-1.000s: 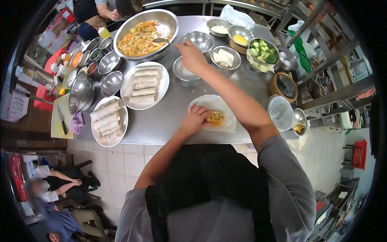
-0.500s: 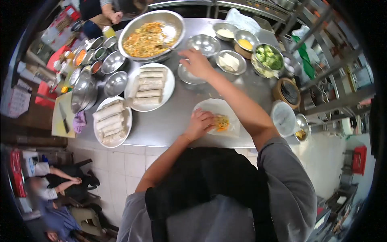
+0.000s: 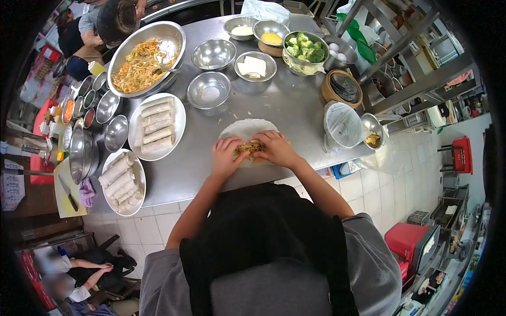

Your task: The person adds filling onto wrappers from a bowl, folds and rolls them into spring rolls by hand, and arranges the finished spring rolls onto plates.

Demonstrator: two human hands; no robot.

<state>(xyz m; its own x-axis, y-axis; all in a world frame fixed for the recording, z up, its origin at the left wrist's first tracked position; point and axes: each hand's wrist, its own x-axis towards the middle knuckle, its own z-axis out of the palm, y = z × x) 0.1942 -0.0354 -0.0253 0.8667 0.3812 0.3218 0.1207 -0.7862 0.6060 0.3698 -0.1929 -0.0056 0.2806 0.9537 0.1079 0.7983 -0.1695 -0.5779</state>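
Note:
A round white spring roll wrapper (image 3: 243,126) lies flat near the table's front edge, with a mound of shredded vegetable filling (image 3: 253,149) on its near half. My left hand (image 3: 227,156) curls round the left end of the filling, thumb pressed against it. From the other side, my right hand (image 3: 277,149) closes on the right end, its fingers bent over the top. Both hands partly cover the wrapper and filling. Just beyond stands a steel bowl (image 3: 209,90) with a little pale content in its bottom.
Rolled spring rolls lie on two white plates (image 3: 180,122) (image 3: 141,181) to the left. A large basin (image 3: 181,39) of filling with a utensil stands behind them. Bowls of tofu-like white blocks (image 3: 252,67), yellow liquid (image 3: 271,38) and broccoli (image 3: 305,48) stand at the back. A knife (image 3: 68,196) rests at far left.
My right hand has come back from above the small steel bowl to the wrapper. My left hand has stayed at the filling, and both hands now hold its ends. The view has shifted.

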